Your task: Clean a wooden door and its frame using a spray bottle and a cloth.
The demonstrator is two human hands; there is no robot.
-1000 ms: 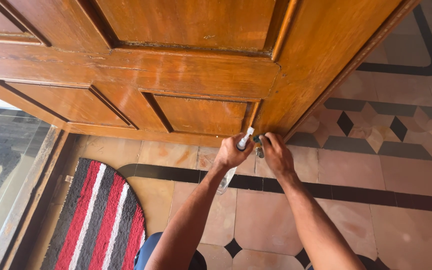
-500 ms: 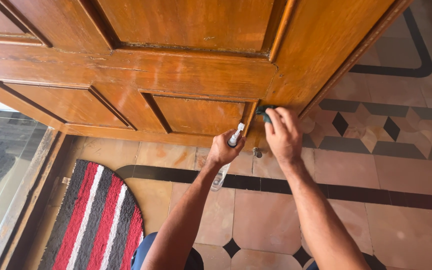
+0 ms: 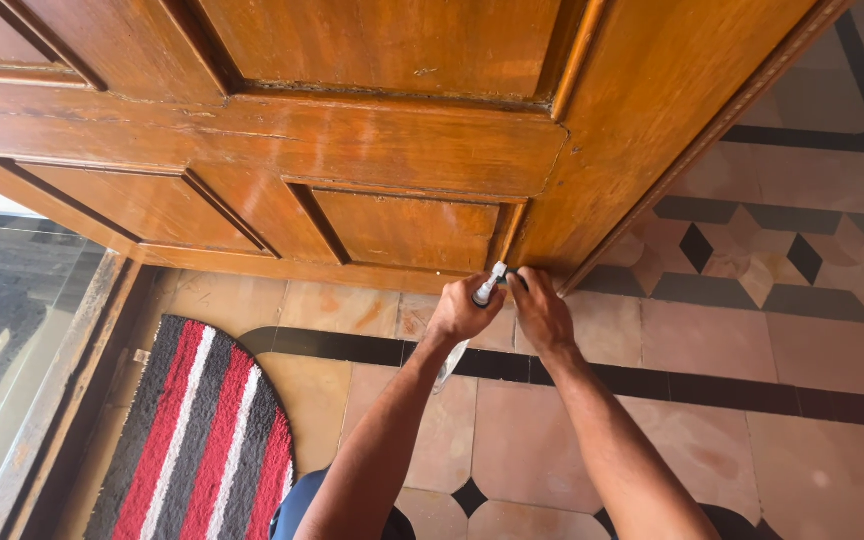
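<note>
While the left hand [image 3: 462, 310] grips a small clear spray bottle [image 3: 479, 305] and the right hand [image 3: 540, 312] clutches a dark cloth [image 3: 514, 281] at the wooden door [image 3: 372, 150]'s bottom right corner, short firm wipes along the edge seem best.

The panelled brown wooden door [image 3: 372, 150] stands as a wall above and behind both hands, closing off everything forward. The left hand [image 3: 464, 312], gripping a clear spray bottle with a white nozzle [image 3: 487, 288], and the right hand [image 3: 542, 312] crowd its lower corner, nearly touching. To the right the patterned tile floor [image 3: 772, 340] lies open. Leftward, the red, black and white striped mat [image 3: 202, 440] lies flat, well apart.
</note>
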